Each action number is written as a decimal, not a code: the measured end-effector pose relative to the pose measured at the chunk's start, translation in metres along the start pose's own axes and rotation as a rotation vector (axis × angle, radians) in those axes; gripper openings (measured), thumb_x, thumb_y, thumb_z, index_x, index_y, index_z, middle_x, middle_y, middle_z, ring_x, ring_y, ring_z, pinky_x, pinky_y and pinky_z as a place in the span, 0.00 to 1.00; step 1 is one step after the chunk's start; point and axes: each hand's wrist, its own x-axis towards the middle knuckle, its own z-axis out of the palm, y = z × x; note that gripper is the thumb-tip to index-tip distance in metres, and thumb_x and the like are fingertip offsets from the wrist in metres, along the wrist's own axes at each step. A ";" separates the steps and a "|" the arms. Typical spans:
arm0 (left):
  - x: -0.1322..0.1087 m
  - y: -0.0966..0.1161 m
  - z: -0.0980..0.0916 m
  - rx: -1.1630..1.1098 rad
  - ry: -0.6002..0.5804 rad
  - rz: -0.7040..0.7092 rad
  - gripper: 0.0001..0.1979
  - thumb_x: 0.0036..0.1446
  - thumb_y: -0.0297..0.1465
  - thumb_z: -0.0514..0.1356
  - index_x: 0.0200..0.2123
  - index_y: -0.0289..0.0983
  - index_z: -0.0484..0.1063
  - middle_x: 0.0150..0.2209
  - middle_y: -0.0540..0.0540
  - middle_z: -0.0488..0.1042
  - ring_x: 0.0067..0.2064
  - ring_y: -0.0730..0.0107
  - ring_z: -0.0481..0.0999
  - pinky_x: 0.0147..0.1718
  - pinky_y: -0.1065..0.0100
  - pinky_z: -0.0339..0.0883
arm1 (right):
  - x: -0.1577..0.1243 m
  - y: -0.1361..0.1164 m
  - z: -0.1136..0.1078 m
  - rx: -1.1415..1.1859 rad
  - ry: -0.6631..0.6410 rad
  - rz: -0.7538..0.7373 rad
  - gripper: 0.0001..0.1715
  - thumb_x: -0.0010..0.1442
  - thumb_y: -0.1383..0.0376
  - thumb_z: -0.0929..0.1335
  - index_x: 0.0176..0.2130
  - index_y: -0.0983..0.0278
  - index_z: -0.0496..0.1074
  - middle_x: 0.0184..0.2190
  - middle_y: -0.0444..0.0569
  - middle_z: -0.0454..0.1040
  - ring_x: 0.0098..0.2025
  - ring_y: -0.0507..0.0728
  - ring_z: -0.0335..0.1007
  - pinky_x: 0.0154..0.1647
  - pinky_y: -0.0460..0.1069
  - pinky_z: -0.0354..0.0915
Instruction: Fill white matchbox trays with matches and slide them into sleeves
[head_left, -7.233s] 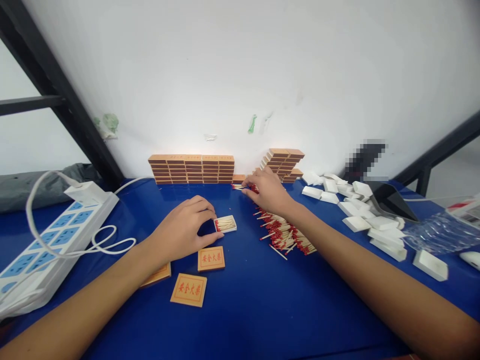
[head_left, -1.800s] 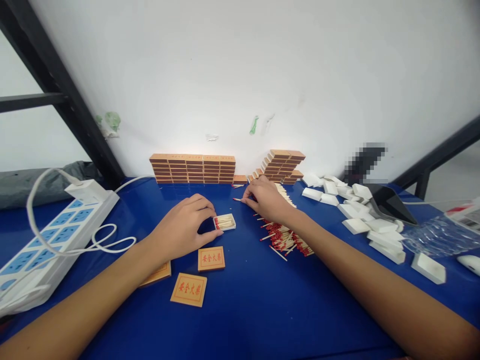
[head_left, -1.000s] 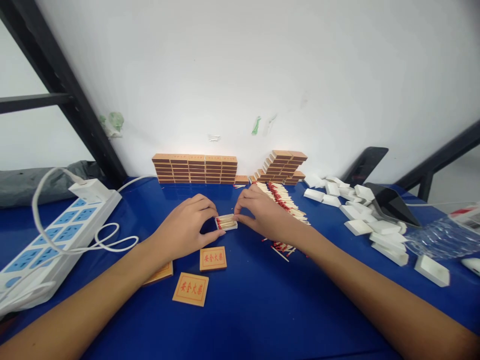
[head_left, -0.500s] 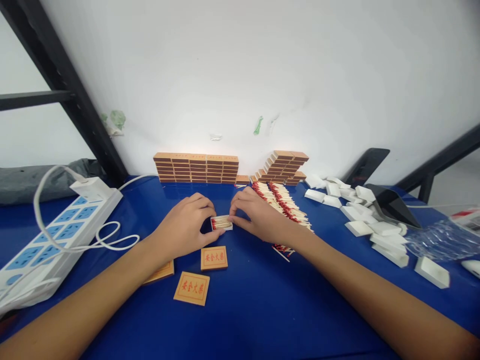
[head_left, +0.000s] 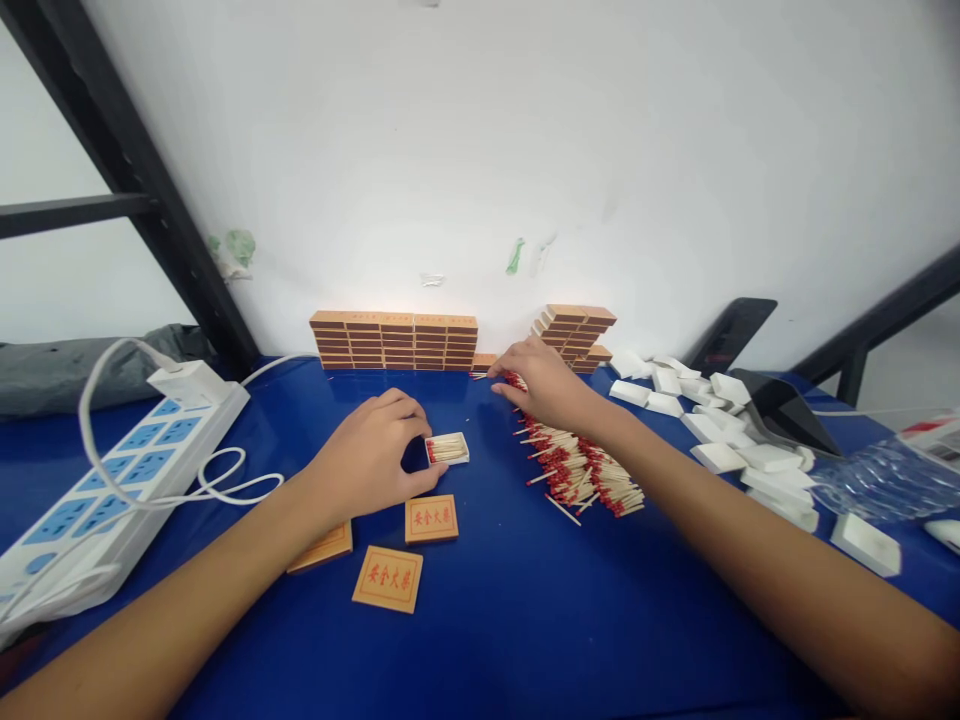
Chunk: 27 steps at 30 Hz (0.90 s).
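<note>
My left hand (head_left: 379, 447) has its thumb and fingers closed around the left end of a small white matchbox tray (head_left: 459, 458). Red-headed matches (head_left: 447, 446) lie lengthwise inside the tray, which rests on the blue table. My right hand (head_left: 541, 383) is over the far end of a long heap of loose matches (head_left: 574, 468), its thumb and fingertips apart, with nothing visible between them. Near my left hand lie orange matchbox sleeves with red characters: one close to the tray (head_left: 431, 519), one nearer me (head_left: 388, 578), and one partly under my forearm (head_left: 322, 547).
Matchboxes are stacked against the wall in a left block (head_left: 394, 342) and a stepped right stack (head_left: 577, 335). White empty trays (head_left: 769, 457) are scattered right, beside a dark phone-like device (head_left: 784, 412) and clear plastic (head_left: 870, 480). A power strip (head_left: 142, 470) with a looped cable lies left.
My right hand has left the tray and moved right and away from me, over the matches. My left hand stays on the tray. The view has shifted slightly.
</note>
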 end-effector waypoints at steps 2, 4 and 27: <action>0.000 0.000 0.000 0.003 -0.004 0.001 0.13 0.61 0.41 0.67 0.39 0.36 0.82 0.44 0.40 0.80 0.51 0.50 0.76 0.52 0.48 0.75 | 0.008 0.010 0.007 -0.052 -0.057 0.014 0.11 0.69 0.66 0.71 0.50 0.63 0.80 0.47 0.58 0.79 0.51 0.68 0.67 0.53 0.61 0.62; 0.000 0.000 0.000 0.007 -0.007 0.007 0.12 0.62 0.41 0.67 0.38 0.36 0.82 0.44 0.41 0.80 0.51 0.50 0.76 0.53 0.48 0.74 | 0.014 0.013 0.014 -0.062 -0.077 0.011 0.12 0.69 0.67 0.71 0.51 0.64 0.80 0.45 0.59 0.79 0.50 0.67 0.67 0.53 0.60 0.62; -0.002 0.003 -0.003 0.002 -0.052 0.016 0.15 0.61 0.44 0.68 0.39 0.37 0.82 0.46 0.41 0.80 0.52 0.52 0.77 0.53 0.50 0.74 | -0.023 -0.019 0.006 0.132 -0.095 -0.040 0.01 0.67 0.67 0.73 0.41 0.64 0.78 0.41 0.54 0.75 0.50 0.64 0.65 0.53 0.57 0.64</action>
